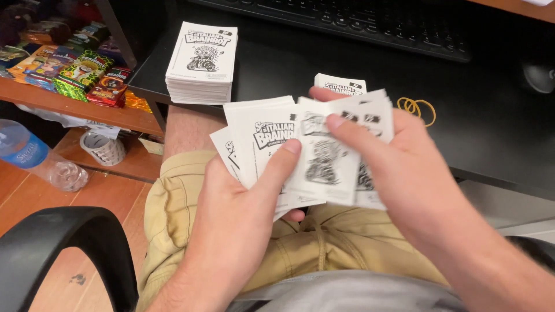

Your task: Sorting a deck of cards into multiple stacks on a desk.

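- Left hand [240, 208] clamped on a fan of white sticker packets [277, 138], thumb pressed across the front, held over the lap.
- Right hand [399, 156] closed on further packets [370, 115], fingers covering much of the printed drawings.
- Neat stack of the same packets [201, 63] on the black desk [491, 115], near its left edge.
- Yellow rubber bands [417, 107] partly hidden behind the right hand.
- Keyboard [370, 23] cut off at the top edge.
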